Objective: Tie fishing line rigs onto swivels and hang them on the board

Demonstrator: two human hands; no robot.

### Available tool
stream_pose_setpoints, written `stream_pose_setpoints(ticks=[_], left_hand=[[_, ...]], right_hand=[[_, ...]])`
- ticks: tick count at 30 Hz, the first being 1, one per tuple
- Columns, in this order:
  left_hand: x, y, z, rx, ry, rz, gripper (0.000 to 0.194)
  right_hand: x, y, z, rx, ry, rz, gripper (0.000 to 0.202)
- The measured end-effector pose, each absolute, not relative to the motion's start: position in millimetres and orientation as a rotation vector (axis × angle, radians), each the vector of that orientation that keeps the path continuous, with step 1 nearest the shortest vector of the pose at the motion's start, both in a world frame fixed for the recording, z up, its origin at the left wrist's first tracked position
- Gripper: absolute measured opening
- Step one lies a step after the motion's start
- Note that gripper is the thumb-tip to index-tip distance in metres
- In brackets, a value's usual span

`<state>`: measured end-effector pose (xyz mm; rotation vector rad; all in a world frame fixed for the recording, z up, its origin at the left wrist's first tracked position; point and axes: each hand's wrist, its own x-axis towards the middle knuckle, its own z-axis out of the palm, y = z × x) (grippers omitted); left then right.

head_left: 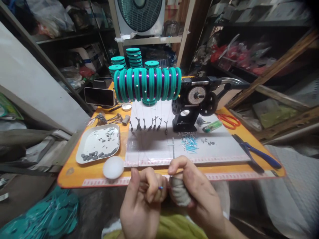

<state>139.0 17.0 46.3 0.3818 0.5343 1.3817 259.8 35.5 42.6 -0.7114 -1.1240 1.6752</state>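
Note:
My left hand (143, 202) is closed near the table's front edge, fingers curled inward. A small blue piece (160, 188) shows at its fingertips; its kind is unclear. Close beside it, my right hand (203, 191) is also closed, with thumb and finger bent together. Grey-beige cloth (181, 192) is wrapped round one of its fingers. Whatever the right fingers hold is hidden. Beyond both hands, a row of teal line spools (149, 84) sits on the shaft of a black winding machine (190, 106). Thin lines run down from the spools, past several small dark swivel-like pieces (154, 126).
A white tray (79, 154) of grey sinkers and a white round lid (113, 167) stand left. Blue-and-white small parts (190, 143), orange scissors (229, 121) and blue-handled pliers (264, 157) lie right. A phone (99, 96) and stacked teal spools (134, 58) are behind.

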Motion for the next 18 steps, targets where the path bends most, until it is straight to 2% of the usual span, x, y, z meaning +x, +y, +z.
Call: stream_pose_setpoints(ticks=[2,4,6,8,12,18], left_hand=[[135,16,47,0.589,0.671,1.437,0.057],[133,17,49,0.728,0.793,1.503,0.055],[133,20,51,0.717,0.827,1.491,0.054],[136,24,54,0.59,0.766,1.406,0.056],[140,28,58,0.321,0.577,1.29,0.061],[145,24,51,0.174,0.395,1.383,0.058]], right_hand=[[269,38,46,-0.834,-1.509,1.501,0.037],[273,38,51,-0.861,-1.827,1.169,0.051],[271,34,54,-0.817,-1.936,1.0,0.061],[264,29,53,-0.777,-1.815,1.119,0.054],[247,25,43,-0.642,-1.204,1.463,0.027],[234,28,37,-0.623,-0.804,1.602,0.036]])
